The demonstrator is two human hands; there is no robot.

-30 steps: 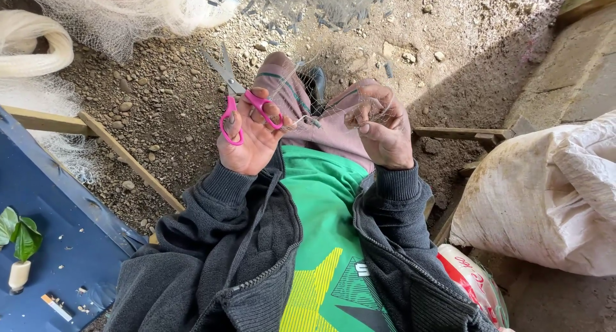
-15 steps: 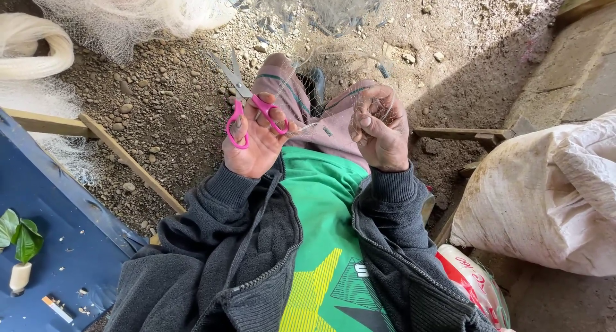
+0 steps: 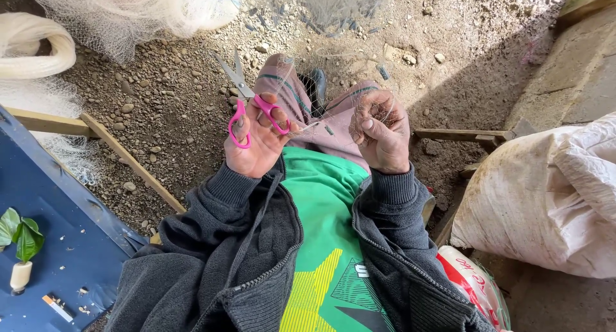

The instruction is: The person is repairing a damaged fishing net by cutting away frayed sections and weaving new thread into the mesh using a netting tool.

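My left hand [image 3: 253, 139] grips pink-handled scissors [image 3: 247, 96], fingers through the loops, steel blades slightly apart and pointing up and away over the gravel. My right hand [image 3: 380, 132] pinches a bunched bit of fine, nearly clear fishing net [image 3: 333, 123] just above my lap. A thin strand of the net runs from the right hand across to the left hand's thumb. The net drapes over my knees in striped pink trousers [image 3: 282, 82]. I wear a dark zipped jacket over a green shirt.
More pale netting [image 3: 128, 14] is heaped at the top left beside a coil of white rope [image 3: 38, 46]. A blue surface [image 3: 45, 242] with a small leafy cutting lies at the left, a wooden frame [image 3: 115, 152] beside it. A white sack [image 3: 545, 204] sits at the right.
The left hand has tilted the scissors outward, blades now pointing away from the net. The right hand has shifted slightly, still pinching the net.
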